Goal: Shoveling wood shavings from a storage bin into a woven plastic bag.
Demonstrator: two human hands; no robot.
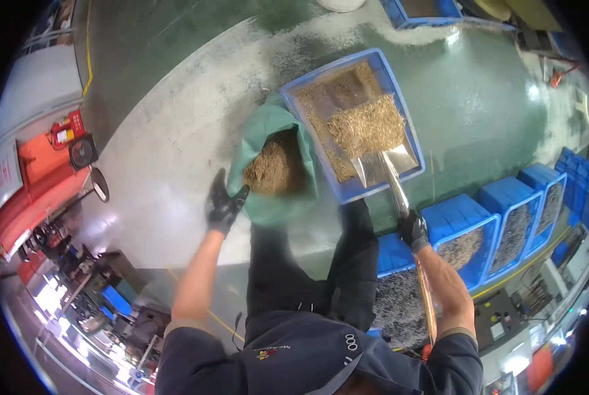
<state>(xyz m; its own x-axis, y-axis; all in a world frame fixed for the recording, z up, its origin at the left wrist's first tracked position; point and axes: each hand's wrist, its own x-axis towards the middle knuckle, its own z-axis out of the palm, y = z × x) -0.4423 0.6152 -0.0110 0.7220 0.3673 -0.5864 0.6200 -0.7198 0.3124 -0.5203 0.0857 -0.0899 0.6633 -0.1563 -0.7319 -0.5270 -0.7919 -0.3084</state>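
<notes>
My right hand, in a black glove, is closed round the metal shaft of a shovel; its wooden handle runs back beneath my forearm. The shovel's blade carries a heap of small golden-brown loose pieces above a blue bin. More of the same lies over the bin's bottom. Left of the bin stands a green sack, its mouth gaping, partly filled with brownish loose pieces. Beside the sack's left rim is my left hand, black-gloved, fingers stretched and thumb apart; whether the thumb touches the sack I cannot tell.
Several blue bins of grey and tan loose pieces, one a tan-filled bin, line the right side. Another blue bin stands at the far right. Orange machinery is on the left. My legs are close behind the sack and bin.
</notes>
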